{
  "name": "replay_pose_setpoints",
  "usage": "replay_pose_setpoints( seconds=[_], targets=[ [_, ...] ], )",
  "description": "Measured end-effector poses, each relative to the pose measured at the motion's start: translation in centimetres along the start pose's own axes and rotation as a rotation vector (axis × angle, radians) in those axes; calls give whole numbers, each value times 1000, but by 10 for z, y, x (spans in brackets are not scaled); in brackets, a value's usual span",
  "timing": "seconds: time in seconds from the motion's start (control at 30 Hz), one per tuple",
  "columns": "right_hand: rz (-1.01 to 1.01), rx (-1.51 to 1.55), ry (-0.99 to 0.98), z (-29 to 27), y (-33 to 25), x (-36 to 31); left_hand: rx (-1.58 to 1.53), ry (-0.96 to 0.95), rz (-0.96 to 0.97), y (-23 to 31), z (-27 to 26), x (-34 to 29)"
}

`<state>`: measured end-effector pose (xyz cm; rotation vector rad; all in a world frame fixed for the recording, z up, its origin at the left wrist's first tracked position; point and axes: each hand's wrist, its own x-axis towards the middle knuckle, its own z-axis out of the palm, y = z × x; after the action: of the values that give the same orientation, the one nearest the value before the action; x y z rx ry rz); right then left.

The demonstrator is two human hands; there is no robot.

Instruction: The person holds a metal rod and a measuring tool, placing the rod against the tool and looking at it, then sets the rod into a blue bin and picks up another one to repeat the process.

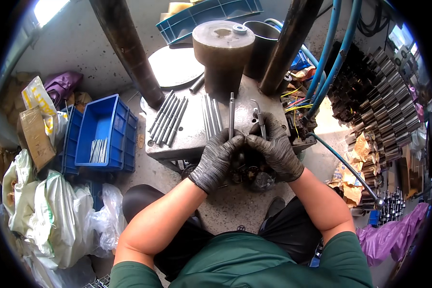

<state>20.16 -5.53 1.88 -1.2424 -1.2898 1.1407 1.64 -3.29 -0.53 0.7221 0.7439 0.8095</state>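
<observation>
Both my hands wear dark, grimy gloves and meet at the front edge of a metal machine bed [170, 150]. My left hand [219, 152] is closed around the lower part of a metal rod [232, 113], which stands upright out of the grip. My right hand [275, 150] is closed too, its thumb close to the left one, on a thin bent-tipped metal rod [261, 122]. Just left of my left hand lie several more rods [210, 115] side by side. Another row of rods [169, 119] lies farther left on the bed. The lower ends inside both grips are hidden.
A thick metal cylinder [223, 53] bearing a small ring [239, 30] rises between two dark columns [129, 53]. Rods fill part of a blue crate [105, 134] at left. Blue hoses [338, 60], stacked metal tubes [391, 96] and a ball-ended lever [350, 173] stand right.
</observation>
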Motion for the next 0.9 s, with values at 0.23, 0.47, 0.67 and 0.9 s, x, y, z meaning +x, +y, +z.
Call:
replay_pose_setpoints(
  seconds=[0.23,0.47,0.67,0.9],
  targets=[
    [-196,-464,-108,-29,-12,-6,-87,97,29,23,-11,4],
    [-684,-989,1,-26,-27,1,-187,49,47,22,-28,5],
    [-734,-949,-73,-26,-27,3,-209,47,70,19,-26,4],
    [-759,-999,-70,-27,-27,3,-140,61,56,21,-24,2]
  ],
)
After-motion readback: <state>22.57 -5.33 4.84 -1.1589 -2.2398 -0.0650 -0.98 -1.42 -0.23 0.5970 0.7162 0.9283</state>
